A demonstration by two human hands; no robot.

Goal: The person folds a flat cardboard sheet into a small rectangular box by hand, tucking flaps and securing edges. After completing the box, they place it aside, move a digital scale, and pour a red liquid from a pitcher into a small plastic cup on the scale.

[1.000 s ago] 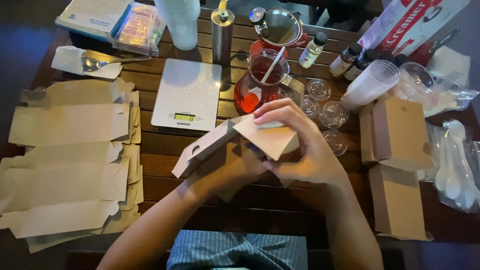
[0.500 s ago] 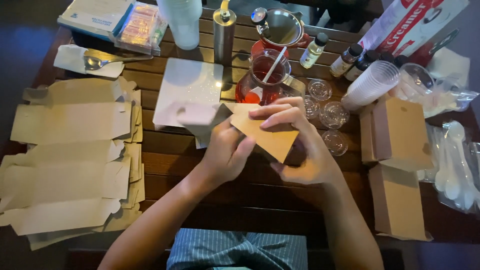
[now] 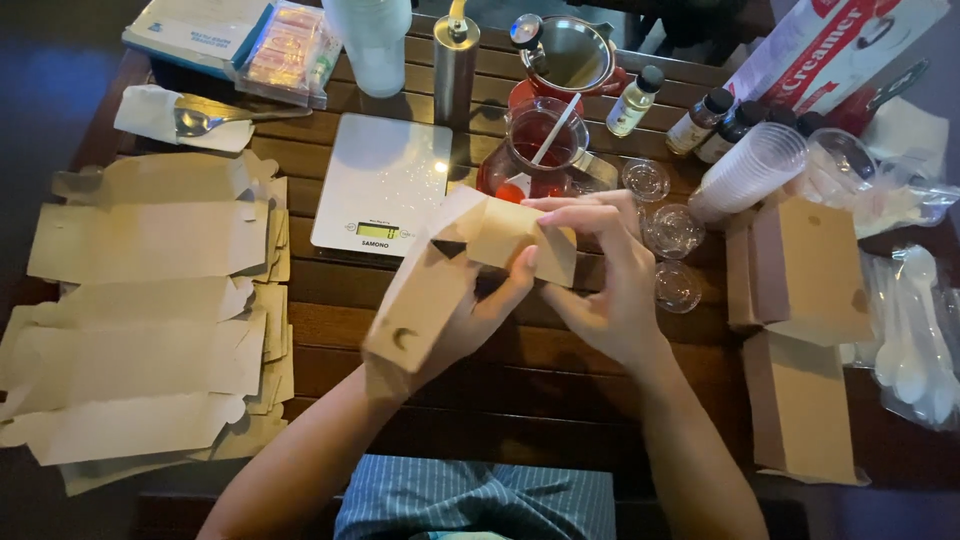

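Note:
Both my hands hold one brown cardboard box blank (image 3: 440,275) above the middle of the dark wooden table (image 3: 560,420). My left hand (image 3: 470,320) grips it from beneath, with the thumb pressed on the folded upper part. My right hand (image 3: 600,280) pinches the folded flap at the blank's upper right end. The blank's long lower panel hangs down to the left over my left wrist.
Flat box blanks (image 3: 150,310) are piled at the left. Folded boxes (image 3: 800,330) stand at the right beside plastic spoons (image 3: 915,330). Behind my hands are a white kitchen scale (image 3: 385,180), a glass jug of red liquid (image 3: 530,150), small clear cups (image 3: 675,230), stacked cups (image 3: 750,170) and bottles.
The blank has been turned and folded further: its long panel now hangs down to the left over my left wrist, and my right hand has moved to the upper flap.

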